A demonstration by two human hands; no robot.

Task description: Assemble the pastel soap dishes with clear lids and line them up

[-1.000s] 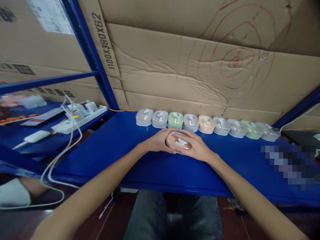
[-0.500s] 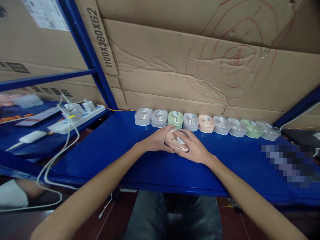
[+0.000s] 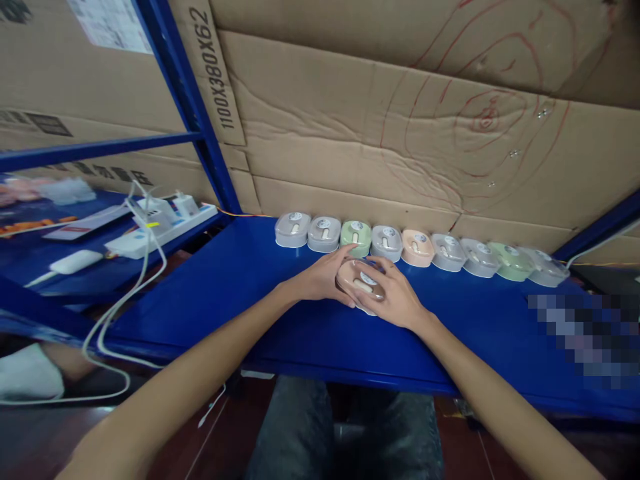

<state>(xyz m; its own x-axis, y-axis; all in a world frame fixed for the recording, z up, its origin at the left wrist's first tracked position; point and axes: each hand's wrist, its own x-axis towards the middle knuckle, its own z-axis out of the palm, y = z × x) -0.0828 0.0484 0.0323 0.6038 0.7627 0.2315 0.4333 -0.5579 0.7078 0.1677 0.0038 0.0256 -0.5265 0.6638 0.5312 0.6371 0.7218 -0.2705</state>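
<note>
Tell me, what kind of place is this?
Probably a workshop or storeroom: there's a blue metal-looking bench, a neat row of small boxes along its back, and big cardboard sheets behind.

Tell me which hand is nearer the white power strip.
Left. The left hand is to the strip's right, on the near side of the brown container; the right hand is farther right, on the container's opposite side.

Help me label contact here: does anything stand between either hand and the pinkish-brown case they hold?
Nothing visible does: the left hand and right hand both hold the pinkish-brown case directly. The row of cases stands beyond it, along the cardboard, not in between. The palms' inner sides are hidden.
</note>
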